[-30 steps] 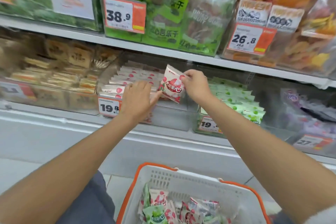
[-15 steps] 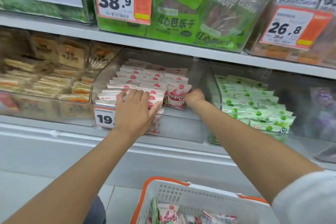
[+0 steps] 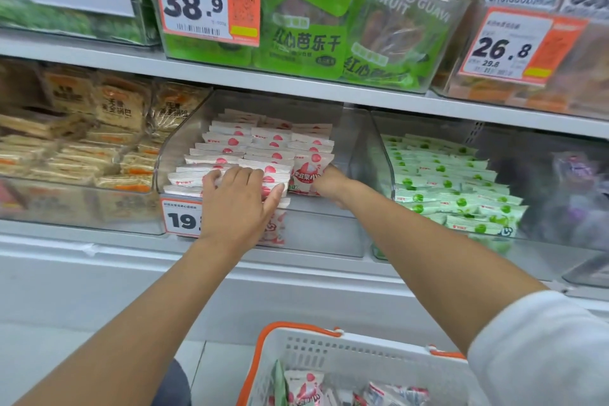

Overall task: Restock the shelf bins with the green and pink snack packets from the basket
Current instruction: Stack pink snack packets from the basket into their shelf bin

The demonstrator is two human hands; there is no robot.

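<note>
**A:** While both arms reach to the shelf (image 3: pixel 131 250), what are the hands on?

**B:** The left hand (image 3: pixel 240 208) lies flat, fingers straight and a little spread, on the front rows of pink packets (image 3: pixel 263 142) in the clear bin (image 3: pixel 329 234). It covers part of the price tag (image 3: pixel 179 219) that starts with 19.

**A:** And the right?

**B:** The right hand (image 3: pixel 329 183) is at the front right of the same bin. Its fingers are curled on the edge of an upright pink packet (image 3: pixel 306 171), which faces the camera and touches the rows beside it. The fingertips are hidden.

**A:** The green ones?

**B:** The green packets (image 3: pixel 445 175) lie in rows in the next bin (image 3: pixel 384 155) to the right, with neither hand on them.

**A:** The basket?

**B:** The basket (image 3: pixel 329 349) is white with an orange rim and sits low between the arms. It has loose packets (image 3: pixel 304 387) inside, pink ones and a green one.
</note>
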